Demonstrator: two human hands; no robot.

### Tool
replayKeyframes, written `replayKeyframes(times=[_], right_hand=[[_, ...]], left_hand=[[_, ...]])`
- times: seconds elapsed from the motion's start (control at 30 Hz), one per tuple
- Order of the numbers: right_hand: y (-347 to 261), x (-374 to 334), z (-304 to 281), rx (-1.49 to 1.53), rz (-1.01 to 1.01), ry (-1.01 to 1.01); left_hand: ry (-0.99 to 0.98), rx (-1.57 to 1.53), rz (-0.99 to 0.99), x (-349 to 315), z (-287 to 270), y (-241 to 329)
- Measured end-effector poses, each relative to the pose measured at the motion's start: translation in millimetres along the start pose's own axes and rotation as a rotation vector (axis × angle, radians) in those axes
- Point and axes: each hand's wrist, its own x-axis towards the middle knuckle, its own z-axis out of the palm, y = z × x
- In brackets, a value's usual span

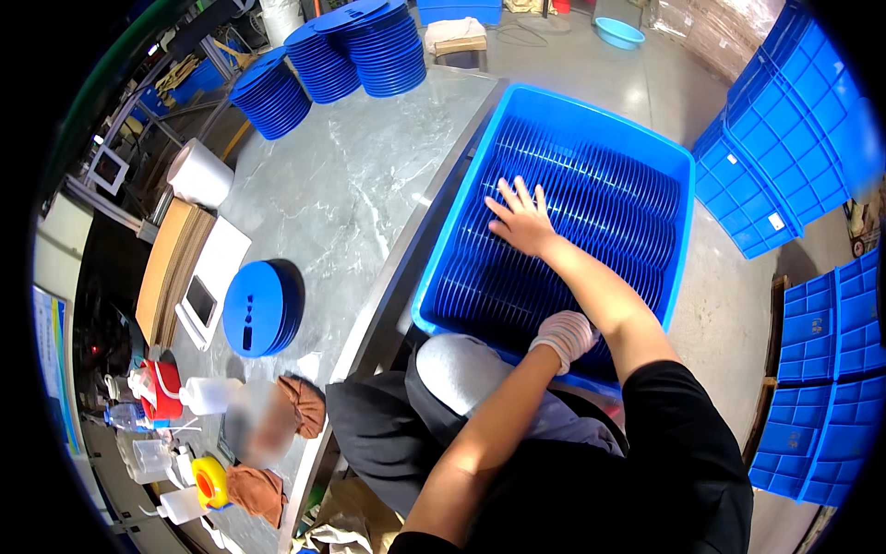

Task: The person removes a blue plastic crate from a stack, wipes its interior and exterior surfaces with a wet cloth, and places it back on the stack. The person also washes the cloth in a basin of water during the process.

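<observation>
Left hand (pixel 565 338) in white striped glove, lower centre, at near end of bin; fingers hidden, grip can't be told. Right hand (pixel 523 222), bare, fingers spread wide, palm down over thin round blue discs (pixel 609 198) standing on edge in rows in blue rectangular plastic bin (pixel 572 125), centre. Grey marbled table (pixel 332 194) left. Ribbed blue plastic crates (pixel 784 138) stacked upper right. Grey floor (pixel 637 92) behind.

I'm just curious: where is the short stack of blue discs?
In the head view, the short stack of blue discs sits left of centre on the gray marbled table, between the brown cardboard sheets and the blue bin.
</observation>
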Motion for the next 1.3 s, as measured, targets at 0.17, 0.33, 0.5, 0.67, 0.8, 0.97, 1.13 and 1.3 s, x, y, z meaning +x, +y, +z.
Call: replayKeyframes(times=[0.17, 0.33, 0.5, 0.67, 0.8, 0.97, 1.13, 1.3], right_hand=[[-4.2, -93.5, -7.8, 0.094, -0.268, -0.091], [25.2, -217.4, -39.1, 0.121, -0.225, -0.254], [55.5, -294.1, -56.8, 0.034, 0.393, 0.140], [42.5, -319.4, -18.4, 0.268, 0.923, 0.432], [44.3, -350.9, -2.8, 0.810, 1.051, 0.616], [24.1, -358.5, 0.7, 0.766, 1.112, 0.530], [24.5, -356.6, 0.1, 0.775, 1.167, 0.534], [31.7, -356.0, 9.1, 0.725, 1.130, 0.645]], left_hand=[[0.009, 0.213, -0.012, -8.2, 6.9, -17.4], [0.051, 0.115, -0.095, -23.1, 8.5, -21.1], [0.027, 0.229, -0.036, -41.8, -21.1, -5.5], [0.585, 0.131, -0.088, -32.6, -18.6, -45.6], [1.029, 0.099, -0.506, -42.8, -41.0, -36.8], [0.963, -0.482, -1.126, -58.3, -54.3, -65.5], [1.062, -0.504, -1.215, -58.2, -57.3, -61.4], [1.047, -0.484, -1.235, -44.4, -55.2, -63.8]])
